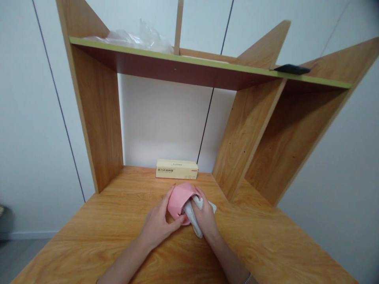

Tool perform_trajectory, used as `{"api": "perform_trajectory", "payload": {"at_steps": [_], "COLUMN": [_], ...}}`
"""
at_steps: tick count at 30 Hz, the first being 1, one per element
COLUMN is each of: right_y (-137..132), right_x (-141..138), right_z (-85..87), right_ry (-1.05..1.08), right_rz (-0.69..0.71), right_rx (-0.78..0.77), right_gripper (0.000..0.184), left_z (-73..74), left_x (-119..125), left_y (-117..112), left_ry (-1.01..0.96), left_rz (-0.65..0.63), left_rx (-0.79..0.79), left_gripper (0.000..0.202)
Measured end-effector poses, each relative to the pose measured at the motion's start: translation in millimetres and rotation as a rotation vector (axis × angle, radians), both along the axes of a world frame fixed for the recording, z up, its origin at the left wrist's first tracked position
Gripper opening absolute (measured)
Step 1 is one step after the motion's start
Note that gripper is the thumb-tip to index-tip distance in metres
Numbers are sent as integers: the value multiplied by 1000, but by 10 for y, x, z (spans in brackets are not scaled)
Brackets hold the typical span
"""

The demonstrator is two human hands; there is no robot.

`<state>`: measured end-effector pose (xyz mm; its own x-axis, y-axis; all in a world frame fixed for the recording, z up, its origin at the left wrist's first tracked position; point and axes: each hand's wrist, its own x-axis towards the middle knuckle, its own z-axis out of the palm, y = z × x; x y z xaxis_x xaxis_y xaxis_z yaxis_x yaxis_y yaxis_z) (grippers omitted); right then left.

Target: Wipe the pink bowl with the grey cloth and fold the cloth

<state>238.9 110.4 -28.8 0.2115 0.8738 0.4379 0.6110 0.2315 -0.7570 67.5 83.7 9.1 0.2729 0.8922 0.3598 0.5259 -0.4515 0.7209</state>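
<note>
A pink bowl-shaped cup [179, 199] lies tilted on the wooden desk [118, 228], its opening turned toward me. My left hand [158, 225] wraps around its left side and holds it. My right hand [204, 217] grips a white cloth [194, 221] and presses it into the cup's opening; the cloth's end hangs out below and to the right of the hand.
A long cream box [177, 169] with printed text lies at the back of the desk against the white wall. Wooden side panels [100, 118] rise left and right. On the shelf [177, 59] above sit crumpled clear plastic [139, 37] and a black flat object [291, 69].
</note>
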Motion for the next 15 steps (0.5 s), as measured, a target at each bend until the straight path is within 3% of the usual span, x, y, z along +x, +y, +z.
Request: {"api": "perform_trajectory", "payload": {"at_steps": [6, 11, 15], "right_y": [-102, -108, -11], "right_x": [-13, 4, 211], "right_z": [163, 232, 187], "right_ry": [-304, -249, -231], "right_rz": [-205, -213, -204], "right_rx": [-55, -14, -136], "right_gripper": [51, 47, 34], "left_z": [-58, -156, -278], "left_x": [31, 34, -3], "left_y": [27, 150, 301], "left_ry": [-9, -228, -508], "left_rz": [30, 99, 134], "left_rx": [-98, -132, -471], "left_gripper": [72, 59, 60]}}
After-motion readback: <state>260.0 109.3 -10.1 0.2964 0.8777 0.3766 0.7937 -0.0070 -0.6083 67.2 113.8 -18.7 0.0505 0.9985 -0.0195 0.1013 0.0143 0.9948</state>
